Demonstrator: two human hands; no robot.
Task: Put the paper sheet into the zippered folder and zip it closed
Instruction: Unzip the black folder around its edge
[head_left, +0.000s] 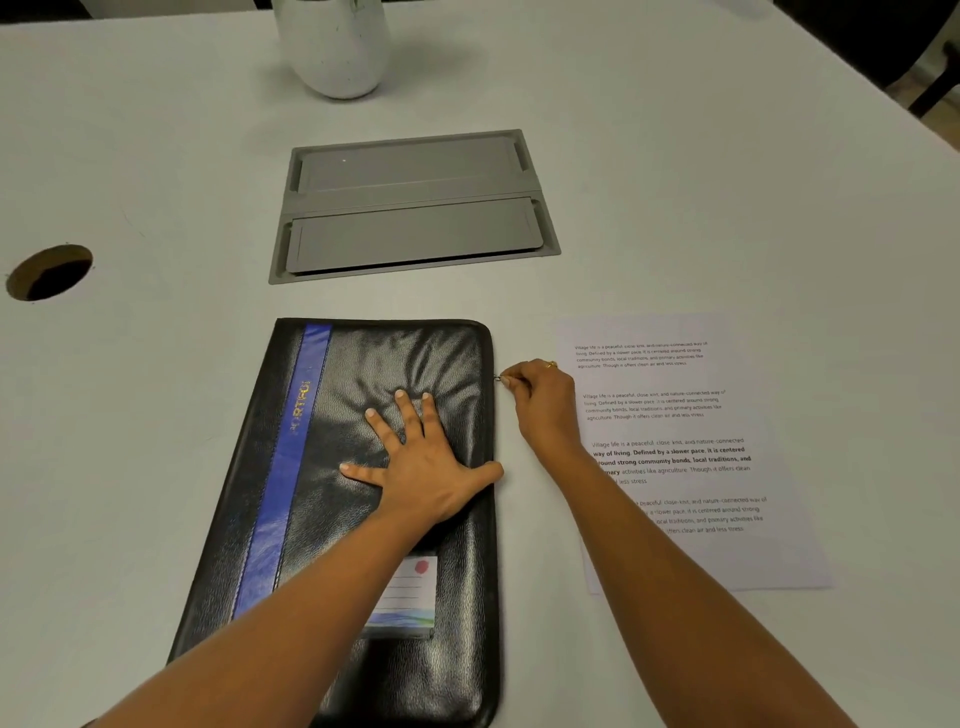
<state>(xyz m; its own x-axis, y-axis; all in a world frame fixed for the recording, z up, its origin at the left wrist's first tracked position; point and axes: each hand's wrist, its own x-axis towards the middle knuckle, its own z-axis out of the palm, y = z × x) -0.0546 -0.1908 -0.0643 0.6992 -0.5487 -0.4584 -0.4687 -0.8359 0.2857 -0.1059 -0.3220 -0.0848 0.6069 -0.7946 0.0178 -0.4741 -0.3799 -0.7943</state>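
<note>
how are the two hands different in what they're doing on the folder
The left hand lies flat, fingers spread, pressing the cover of the folder; the right hand is curled, pinching the zipper pull at its right edge. The left rests on top, the right beside it. Both are bare.

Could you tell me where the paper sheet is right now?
In the head view, the paper sheet lies flat on the table, right of the closed folder, partly under the right forearm.
</note>
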